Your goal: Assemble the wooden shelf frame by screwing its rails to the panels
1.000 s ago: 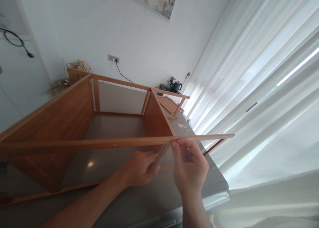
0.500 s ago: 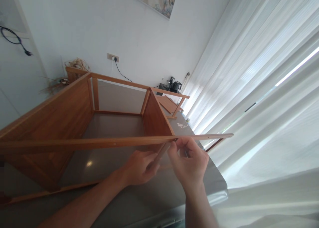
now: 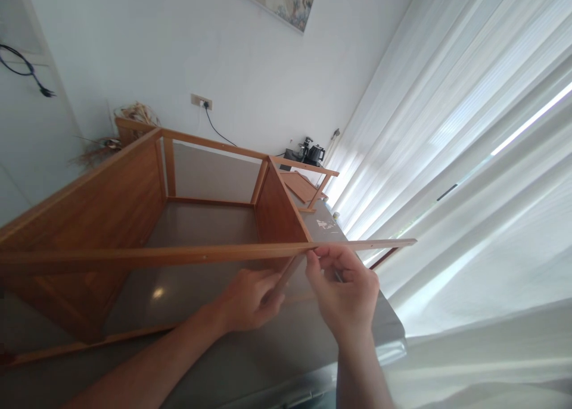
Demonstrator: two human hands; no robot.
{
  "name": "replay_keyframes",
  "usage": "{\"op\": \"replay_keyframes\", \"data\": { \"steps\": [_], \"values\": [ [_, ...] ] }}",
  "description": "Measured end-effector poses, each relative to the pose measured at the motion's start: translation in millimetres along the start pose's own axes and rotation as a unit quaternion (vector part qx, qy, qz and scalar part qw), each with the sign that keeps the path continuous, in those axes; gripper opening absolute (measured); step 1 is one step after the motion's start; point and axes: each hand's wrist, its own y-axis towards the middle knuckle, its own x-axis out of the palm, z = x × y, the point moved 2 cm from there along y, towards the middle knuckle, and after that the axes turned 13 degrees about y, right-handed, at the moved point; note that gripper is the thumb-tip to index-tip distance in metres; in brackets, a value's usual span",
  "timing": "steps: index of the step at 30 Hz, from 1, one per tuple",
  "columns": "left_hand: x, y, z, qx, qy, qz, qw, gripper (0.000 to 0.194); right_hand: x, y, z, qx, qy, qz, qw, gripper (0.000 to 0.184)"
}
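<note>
Left hand [image 3: 250, 302], right hand [image 3: 346, 293] clenched on narrow wooden slat [image 3: 288, 276], below long rail [image 3: 179, 255]
Slat's top hidden by fingers [image 3: 322, 253]; veneered frame [image 3: 120, 200] on grey counter [image 3: 232, 355]

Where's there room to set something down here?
Grey tabletop shows inside the wooden frame, beyond the long rail. It's crowded where the left hand and right hand grip the wooden strip.

Grey tabletop [image 3: 272, 349] | on it: open wooden frame [image 3: 102, 212] | flat wooden board [image 3: 298, 186]
</note>
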Motion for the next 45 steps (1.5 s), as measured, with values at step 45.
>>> {"op": "replay_keyframes", "data": {
  "steps": [45],
  "values": [
    [-20.5,3.5,-7.9,-0.009,-0.034,0.040,0.999,0.036,-4.6,-35.5,140.7,0.160,-0.170,-0.252,0.939,0.021]
  ]
}}
